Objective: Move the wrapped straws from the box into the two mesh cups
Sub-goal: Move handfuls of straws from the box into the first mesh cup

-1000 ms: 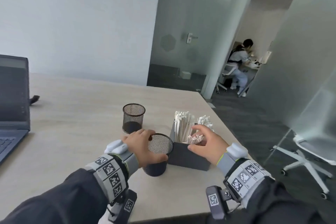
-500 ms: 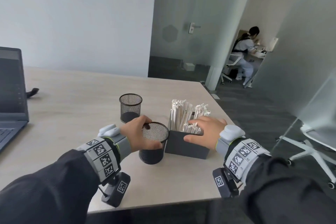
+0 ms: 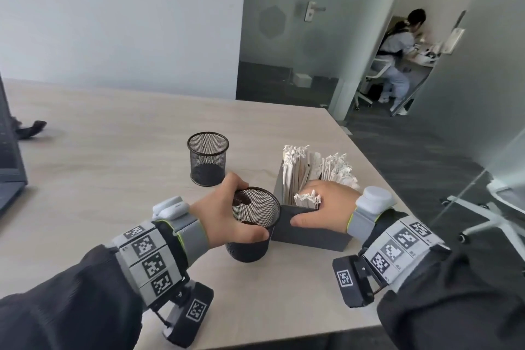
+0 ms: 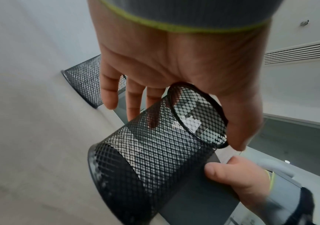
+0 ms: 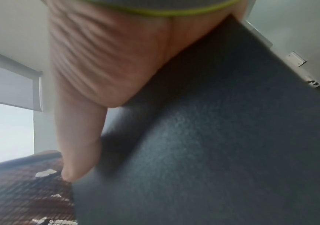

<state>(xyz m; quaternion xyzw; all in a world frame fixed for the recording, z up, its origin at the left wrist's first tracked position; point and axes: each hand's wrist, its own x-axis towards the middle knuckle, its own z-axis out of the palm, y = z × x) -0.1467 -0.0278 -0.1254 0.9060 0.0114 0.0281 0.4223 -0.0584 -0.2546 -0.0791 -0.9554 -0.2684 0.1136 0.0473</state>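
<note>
my left hand [image 3: 227, 217] grips the near mesh cup [image 3: 255, 224] tight against the box [image 3: 309, 231], so the wrapped straws [image 3: 308, 198] my right hand [image 3: 326, 207] closes on travel little.

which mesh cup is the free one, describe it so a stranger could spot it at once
On the pale table, look left of the dark box of wrapped straws. Two black mesh cups stand there; the free cup is the farther one, standing alone and untouched. The near cup sits against the box, gripped by the left hand.
</note>
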